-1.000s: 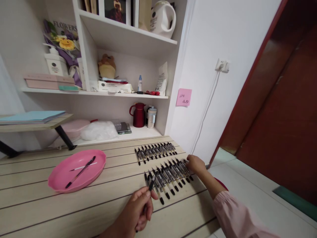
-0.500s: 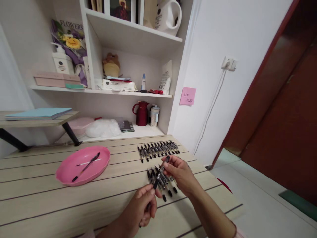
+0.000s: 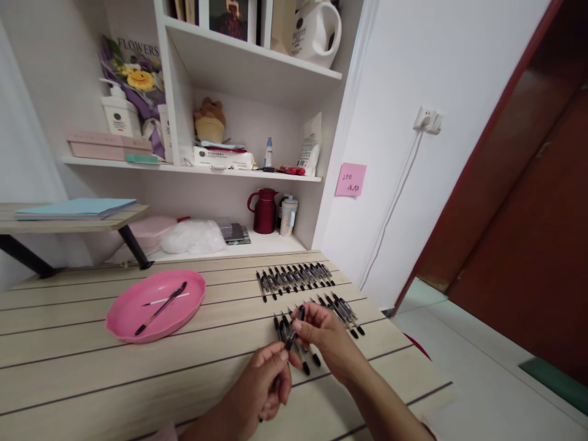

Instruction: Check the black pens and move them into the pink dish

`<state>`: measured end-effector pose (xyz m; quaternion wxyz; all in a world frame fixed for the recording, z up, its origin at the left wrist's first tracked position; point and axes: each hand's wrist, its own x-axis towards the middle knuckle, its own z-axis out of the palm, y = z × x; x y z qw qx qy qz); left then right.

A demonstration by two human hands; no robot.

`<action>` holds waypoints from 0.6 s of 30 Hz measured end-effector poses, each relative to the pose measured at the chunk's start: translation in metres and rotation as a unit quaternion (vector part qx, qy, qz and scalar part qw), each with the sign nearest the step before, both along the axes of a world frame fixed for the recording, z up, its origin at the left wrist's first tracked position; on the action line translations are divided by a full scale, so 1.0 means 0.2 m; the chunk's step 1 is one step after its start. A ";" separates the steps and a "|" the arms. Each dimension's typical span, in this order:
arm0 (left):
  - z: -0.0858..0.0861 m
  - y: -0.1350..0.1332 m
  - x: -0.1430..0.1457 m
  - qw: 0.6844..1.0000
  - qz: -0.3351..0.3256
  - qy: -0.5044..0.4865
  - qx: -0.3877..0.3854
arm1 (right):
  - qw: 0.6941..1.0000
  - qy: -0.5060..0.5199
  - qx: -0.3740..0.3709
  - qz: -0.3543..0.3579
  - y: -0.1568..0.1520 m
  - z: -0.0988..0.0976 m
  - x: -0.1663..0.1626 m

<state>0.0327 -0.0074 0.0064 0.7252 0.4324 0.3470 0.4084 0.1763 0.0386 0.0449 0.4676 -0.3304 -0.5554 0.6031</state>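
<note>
My left hand [image 3: 260, 389] is closed around the lower part of a black pen [image 3: 290, 340] held just above the wooden desk [image 3: 92, 373]. My right hand [image 3: 324, 335] pinches the upper end of the same pen near its cap [image 3: 301, 313]. Under and beyond my hands lie two rows of black pens: a near row [image 3: 340, 309] partly hidden by my right hand, and a far row [image 3: 294, 278] lying side by side.
A pink plate [image 3: 138, 321] at the left holds one black pen [image 3: 162, 307] and a thin white refill. Behind the desk are white shelves with a red jug [image 3: 264, 211], a bottle and boxes. A pink sticky note [image 3: 350, 179] hangs on the wall. The desk's right edge drops to the floor.
My right hand left the right end of the near pen row and came over to my left hand. It now grips the top of the pen that the left hand holds.
</note>
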 end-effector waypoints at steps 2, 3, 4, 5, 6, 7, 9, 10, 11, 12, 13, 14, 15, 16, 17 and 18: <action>0.00 0.00 0.00 1.000 0.010 0.004 -0.010 | 1.000 0.004 -0.010 0.017 -0.02 -0.04 -0.03; 0.00 0.00 0.00 1.000 0.015 0.007 -0.015 | 1.000 0.007 -0.013 0.016 -0.02 -0.06 -0.04; 0.00 0.00 0.00 1.000 0.019 0.010 -0.021 | 1.000 0.009 -0.013 0.010 -0.03 -0.07 -0.05; 0.01 -0.01 0.00 0.999 0.023 0.013 -0.027 | 1.000 0.009 -0.010 0.001 -0.03 -0.08 -0.05; 0.01 -0.01 0.00 0.999 0.027 0.017 -0.031 | 1.000 0.008 -0.006 -0.009 -0.04 -0.09 -0.06; 0.02 -0.01 0.01 0.999 0.032 0.021 -0.034 | 1.000 0.006 0.001 -0.019 -0.04 -0.09 -0.07; 0.03 -0.02 0.01 0.998 0.046 0.030 -0.033 | 0.999 0.009 0.009 -0.031 -0.05 -0.09 -0.08; 0.04 -0.02 0.01 0.997 0.055 0.035 -0.030 | 0.999 0.014 0.011 -0.035 -0.06 -0.09 -0.09; 0.05 -0.02 0.01 0.997 0.062 0.042 -0.027 | 0.999 0.018 0.011 -0.037 -0.06 -0.09 -0.10; 0.06 -0.02 0.01 0.996 0.069 0.048 -0.025 | 0.999 0.022 0.011 -0.038 -0.07 -0.09 -0.10; 0.06 -0.02 0.01 0.996 0.073 0.055 -0.024 | 0.999 0.025 0.011 -0.039 -0.08 -0.09 -0.11; 0.06 -0.02 0.01 0.995 0.075 0.061 -0.022 | 0.999 0.025 0.011 -0.042 -0.08 -0.09 -0.11; 0.07 -0.01 0.01 0.995 0.074 0.067 -0.020 | 0.998 0.024 0.013 -0.048 -0.09 -0.10 -0.12; 0.06 -0.01 0.01 0.995 0.070 0.071 -0.017 | 0.998 0.023 0.015 -0.056 -0.09 -0.10 -0.12; 0.06 0.00 0.00 0.995 0.065 0.076 -0.013 | 0.998 0.020 0.016 -0.063 -0.10 -0.10 -0.12; 0.05 0.00 0.00 0.995 0.060 0.080 -0.006 | 0.997 0.016 0.016 -0.069 -0.10 -0.11 -0.12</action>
